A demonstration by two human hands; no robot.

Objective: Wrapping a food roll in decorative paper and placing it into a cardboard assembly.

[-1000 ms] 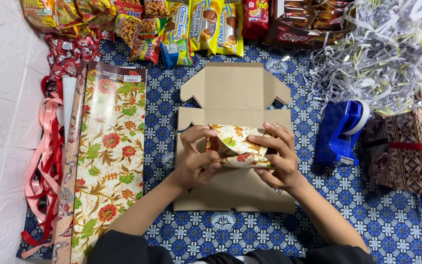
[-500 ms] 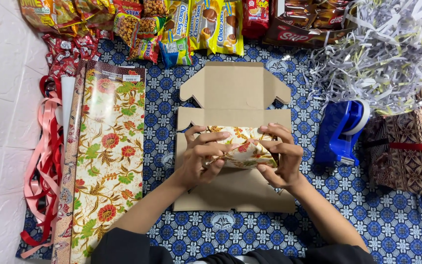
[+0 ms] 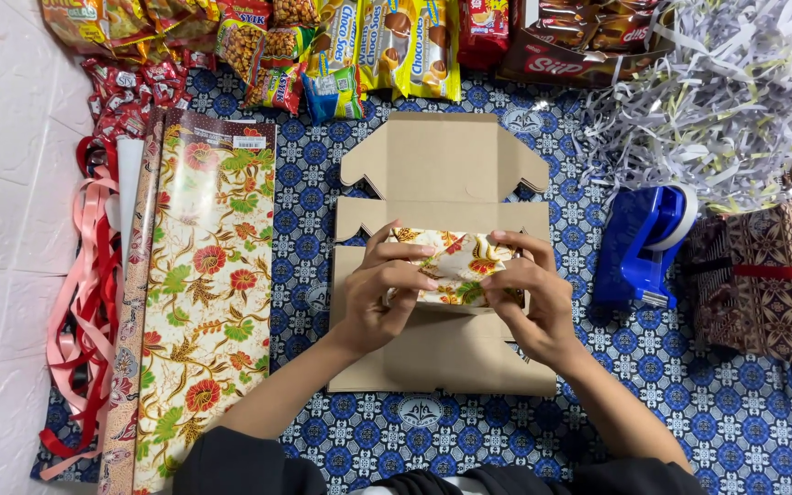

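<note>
Nearest, both hands meet over the flat cardboard box (image 3: 442, 353). The left hand (image 3: 379, 293) and right hand (image 3: 529, 298) each pinch an end of a small floral packet (image 3: 456, 266), fingers curled shut on it. Its long axis runs left to right between them, equally near both. Farther off lie a tape dispenser (image 3: 639, 243), wrapping paper (image 3: 199, 293), snacks (image 3: 359, 46) and shredded paper (image 3: 726, 101).

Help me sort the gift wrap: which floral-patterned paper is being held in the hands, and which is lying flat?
The small folded floral piece is pinched between the left hand and right hand over the flat cardboard box. The long floral sheet lies untouched, flat at the left.
</note>
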